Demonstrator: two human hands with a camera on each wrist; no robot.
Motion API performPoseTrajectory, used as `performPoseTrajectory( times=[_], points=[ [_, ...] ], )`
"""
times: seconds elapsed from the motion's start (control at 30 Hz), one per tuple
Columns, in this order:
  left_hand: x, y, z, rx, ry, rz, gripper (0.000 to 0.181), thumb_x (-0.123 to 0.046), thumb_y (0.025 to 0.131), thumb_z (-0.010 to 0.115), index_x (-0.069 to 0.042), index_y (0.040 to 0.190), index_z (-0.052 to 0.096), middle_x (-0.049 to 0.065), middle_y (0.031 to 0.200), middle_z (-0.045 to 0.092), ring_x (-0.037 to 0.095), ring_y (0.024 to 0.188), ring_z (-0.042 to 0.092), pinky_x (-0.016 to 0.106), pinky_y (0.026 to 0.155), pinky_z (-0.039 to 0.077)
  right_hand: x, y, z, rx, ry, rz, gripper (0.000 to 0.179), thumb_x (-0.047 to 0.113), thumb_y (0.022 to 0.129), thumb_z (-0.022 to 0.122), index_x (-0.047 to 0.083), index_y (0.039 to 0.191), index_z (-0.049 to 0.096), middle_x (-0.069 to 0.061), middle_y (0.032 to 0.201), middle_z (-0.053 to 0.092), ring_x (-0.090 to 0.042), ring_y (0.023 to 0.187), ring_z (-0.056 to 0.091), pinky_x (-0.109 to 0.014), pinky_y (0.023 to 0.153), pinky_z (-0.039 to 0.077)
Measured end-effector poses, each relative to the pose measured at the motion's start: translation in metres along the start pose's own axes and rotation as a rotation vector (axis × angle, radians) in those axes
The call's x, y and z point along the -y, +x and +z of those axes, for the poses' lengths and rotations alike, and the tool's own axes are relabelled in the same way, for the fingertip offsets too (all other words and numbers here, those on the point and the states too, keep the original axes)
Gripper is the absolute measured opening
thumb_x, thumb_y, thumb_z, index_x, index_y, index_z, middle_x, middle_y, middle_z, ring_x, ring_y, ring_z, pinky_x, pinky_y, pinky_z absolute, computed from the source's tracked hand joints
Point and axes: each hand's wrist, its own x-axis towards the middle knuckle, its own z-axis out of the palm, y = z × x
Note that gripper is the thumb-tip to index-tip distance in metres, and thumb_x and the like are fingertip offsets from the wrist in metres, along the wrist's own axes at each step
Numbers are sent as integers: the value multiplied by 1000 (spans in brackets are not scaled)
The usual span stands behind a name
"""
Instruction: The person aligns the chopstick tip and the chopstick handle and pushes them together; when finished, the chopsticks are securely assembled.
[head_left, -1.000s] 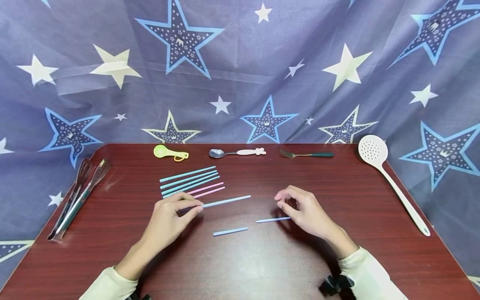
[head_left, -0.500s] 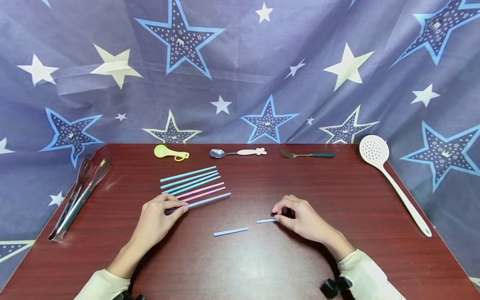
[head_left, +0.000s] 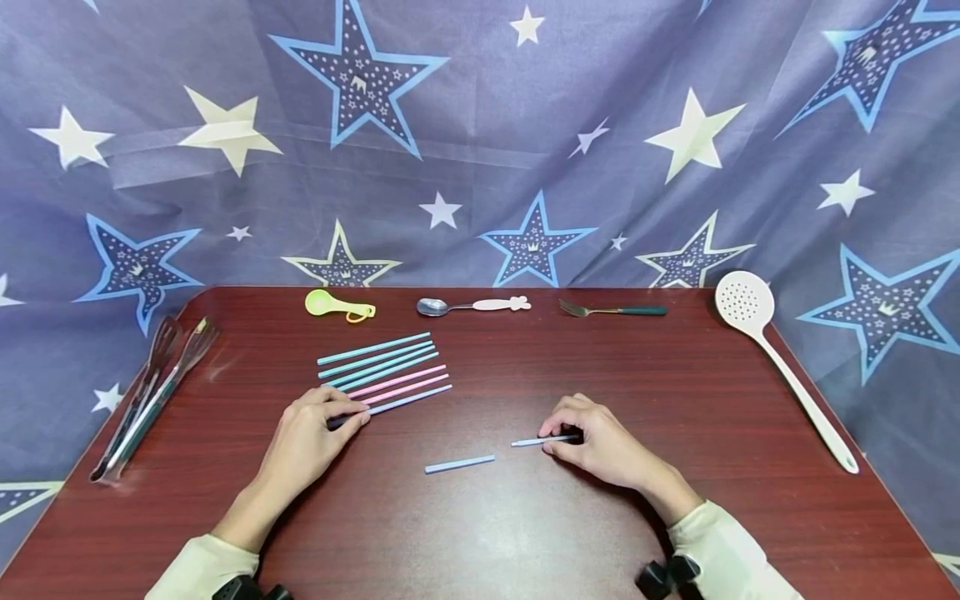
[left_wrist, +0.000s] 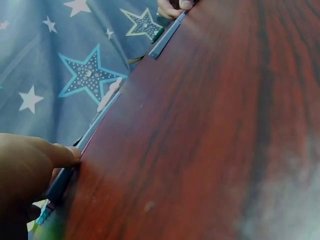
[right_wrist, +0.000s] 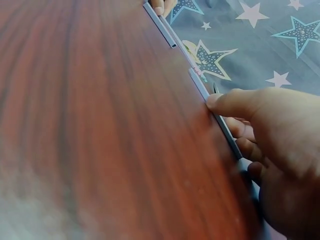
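My left hand [head_left: 307, 433] pinches a light blue chopstick [head_left: 412, 399] lying beside two pink chopsticks [head_left: 399, 381]. Beyond these lie several teal chopsticks [head_left: 375, 354], all slanting roughly the same way. In the left wrist view, finger and thumb close on the near end of the blue chopstick [left_wrist: 97, 120]. To the right, my right hand [head_left: 596, 442] pinches a short blue stick [head_left: 532, 442], whose left end sticks out past the fingertips. The right wrist view shows the thumb on this short stick [right_wrist: 198, 85]. Another short blue stick [head_left: 460, 464] lies on the table between the hands.
Along the back edge lie a yellow-green measuring spoon [head_left: 333, 305], a spoon with a white handle [head_left: 472, 306] and a green-handled fork [head_left: 615, 310]. A white slotted skimmer [head_left: 787, 367] lies at the right of the table [head_left: 480, 542]. Long utensils in clear wrap [head_left: 153, 400] lie at the left.
My left hand has moved left with the blue chopstick, bringing it alongside the pink pair. My right hand has shifted slightly left and lower, and its fingertips have closed on the short stick.
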Motion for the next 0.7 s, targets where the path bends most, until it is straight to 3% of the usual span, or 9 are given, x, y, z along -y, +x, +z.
performPoseTrajectory(
  times=[0.47, 0.57, 0.7],
  points=[
    [-2, 9, -1, 4, 9, 29, 12, -12, 79, 88, -16, 89, 84, -4, 85, 72, 19, 84, 67, 40, 73, 52, 1, 0, 1, -5, 7, 32, 15, 7, 84, 85, 19, 91, 78, 13, 85, 67, -7, 83, 56, -21, 73, 46],
    [-9, 10, -1, 0, -16, 22, 12, -15, 79, 89, -18, 90, 84, -6, 86, 72, 16, 83, 68, 39, 72, 52, 1, 0, 0, -3, 10, 35, 15, 7, 84, 84, 19, 91, 78, 13, 86, 67, -7, 83, 56, -20, 72, 46],
    [-28, 10, 2, 34, -96, 38, 14, -18, 80, 89, -19, 93, 84, -9, 89, 73, 11, 85, 70, 35, 74, 55, 2, 0, 0, -5, 17, 41, 14, 7, 84, 84, 18, 90, 78, 13, 84, 66, -8, 82, 56, -21, 72, 46]
  ],
)
